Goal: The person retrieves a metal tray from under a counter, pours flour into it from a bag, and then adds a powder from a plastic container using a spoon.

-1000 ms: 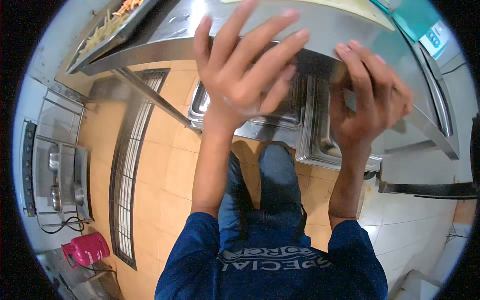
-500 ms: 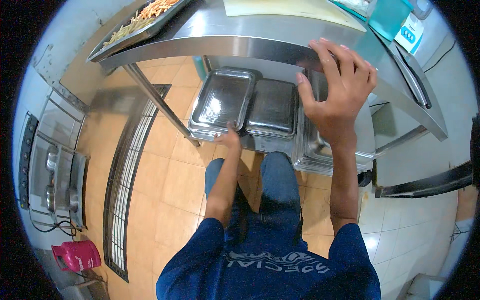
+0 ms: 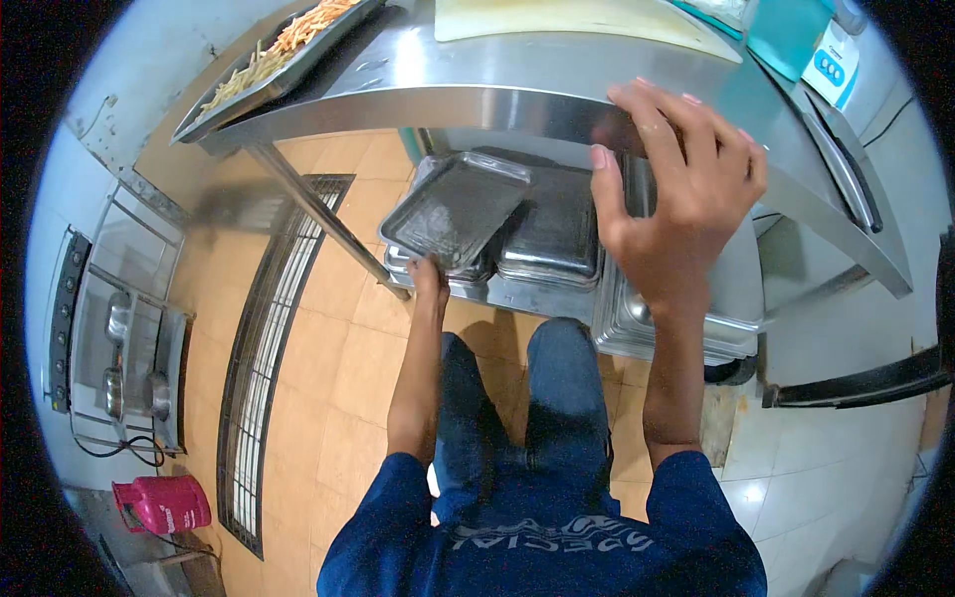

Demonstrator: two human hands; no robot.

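Under the steel table, my left hand (image 3: 430, 279) is closed on the near edge of a shallow metal tray (image 3: 458, 211). The tray lies tilted and turned over the left stack of trays. Beside it, to the right, sits a second stack of dark metal trays (image 3: 549, 229), partly covered by the held tray's corner. My right hand (image 3: 681, 199) is at the table's front edge (image 3: 477, 107), fingers apart and slightly bent, holding nothing. Whether its palm touches the edge I cannot tell.
On the table are a tray of cut vegetables (image 3: 288, 65), a white cutting board (image 3: 577, 28), a teal container (image 3: 791, 38) and a white device (image 3: 831, 65). More metal pans (image 3: 622, 323) stand on the lower shelf at right. A table leg (image 3: 323, 214) slants down at left. A floor grate (image 3: 269, 378) and pink gas cylinder (image 3: 164, 502) lie farther left.
My left hand has taken hold of the top tray of the left stack, which is now lifted and turned askew. My right hand has stayed at the table edge, still open.
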